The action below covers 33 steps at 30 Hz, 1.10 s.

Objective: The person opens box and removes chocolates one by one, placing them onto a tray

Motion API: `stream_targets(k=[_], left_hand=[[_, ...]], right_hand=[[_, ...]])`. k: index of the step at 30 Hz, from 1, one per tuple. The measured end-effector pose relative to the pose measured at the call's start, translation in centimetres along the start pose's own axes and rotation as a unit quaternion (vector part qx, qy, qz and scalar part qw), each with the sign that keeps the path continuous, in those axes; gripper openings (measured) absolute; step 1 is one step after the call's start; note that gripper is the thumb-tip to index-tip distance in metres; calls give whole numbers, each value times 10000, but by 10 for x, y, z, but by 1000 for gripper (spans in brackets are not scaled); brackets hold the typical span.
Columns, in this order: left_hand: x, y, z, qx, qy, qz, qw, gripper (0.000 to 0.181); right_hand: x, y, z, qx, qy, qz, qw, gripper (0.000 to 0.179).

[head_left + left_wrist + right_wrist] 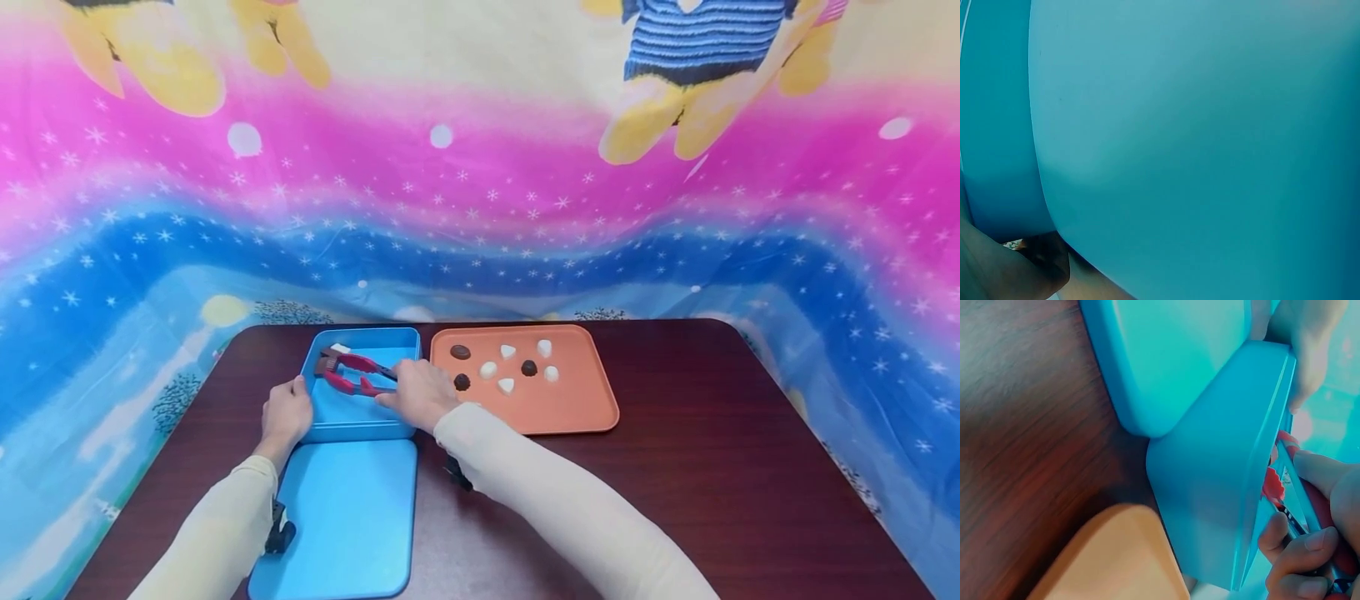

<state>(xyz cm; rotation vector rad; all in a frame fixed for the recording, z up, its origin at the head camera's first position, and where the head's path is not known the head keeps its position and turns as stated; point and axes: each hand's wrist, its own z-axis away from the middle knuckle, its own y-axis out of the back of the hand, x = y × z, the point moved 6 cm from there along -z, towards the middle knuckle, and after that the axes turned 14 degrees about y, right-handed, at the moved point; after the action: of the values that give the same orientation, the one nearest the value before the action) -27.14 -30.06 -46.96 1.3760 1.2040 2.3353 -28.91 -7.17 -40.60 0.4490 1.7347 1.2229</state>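
Observation:
My right hand (423, 393) grips red-and-black tongs (352, 362), which reach left across the inside of a blue box (360, 431). At the tongs' far end shows a brown piece (327, 364), and a small white piece (340, 348) lies close by in the box's back left corner. The right wrist view shows the fingers (1300, 553) curled round the tongs near the box rim. My left hand (287, 412) holds the left wall of the box, its thumb at the rim. In the left wrist view, the blue surface covers nearly everything.
Right of the box lies an orange tray (577, 408) bearing several small white and dark brown pieces, like chocolates. A blue lid (345, 517) lies flat in front of the box, below my left forearm. A printed cloth (480, 183) hangs behind the dark wooden table (697, 433).

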Motion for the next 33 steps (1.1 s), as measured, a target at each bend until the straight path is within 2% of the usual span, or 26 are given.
stream_targets(k=[14, 22, 33], left_hand=[[-4, 0, 2, -42, 30, 7, 10000, 53], [-3, -1, 0, -33, -3, 19, 10000, 52], [0, 0, 2, -105, -54, 23, 9999, 52]], right_hand=[[3, 20, 29, 234, 273, -28, 9994, 56], [14, 30, 54, 342, 272, -518, 9977, 56], [35, 63, 84, 790, 194, -629, 9947, 53]])
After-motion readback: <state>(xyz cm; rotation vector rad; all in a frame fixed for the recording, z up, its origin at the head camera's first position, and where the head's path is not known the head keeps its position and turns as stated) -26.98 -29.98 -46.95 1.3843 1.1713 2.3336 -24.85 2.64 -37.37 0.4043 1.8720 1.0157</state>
